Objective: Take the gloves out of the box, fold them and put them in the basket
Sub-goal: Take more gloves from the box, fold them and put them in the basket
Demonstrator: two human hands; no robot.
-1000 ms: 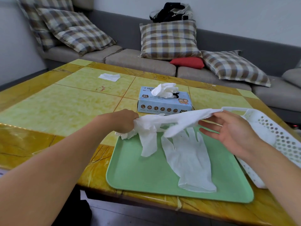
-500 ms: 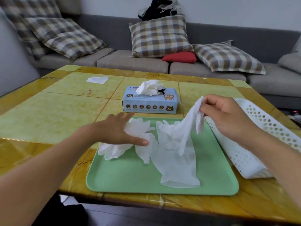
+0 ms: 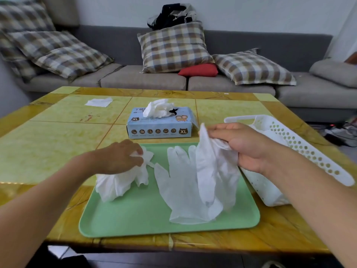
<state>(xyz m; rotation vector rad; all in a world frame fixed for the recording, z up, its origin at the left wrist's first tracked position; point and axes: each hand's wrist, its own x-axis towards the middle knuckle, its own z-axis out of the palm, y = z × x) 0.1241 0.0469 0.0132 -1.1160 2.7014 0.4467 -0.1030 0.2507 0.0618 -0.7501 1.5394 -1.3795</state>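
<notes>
Three loose gloves [image 3: 179, 182], one box [image 3: 160, 124], one basket [image 3: 301, 147], one tray [image 3: 135, 215].

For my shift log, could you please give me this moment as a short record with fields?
left hand: grips a crumpled glove at the tray's left edge
right hand: holds a hanging glove above the tray
flat glove: lies spread on the green tray
glove box: behind the tray, a glove sticking out of its top
basket: white, right of the tray; contents unclear
</notes>
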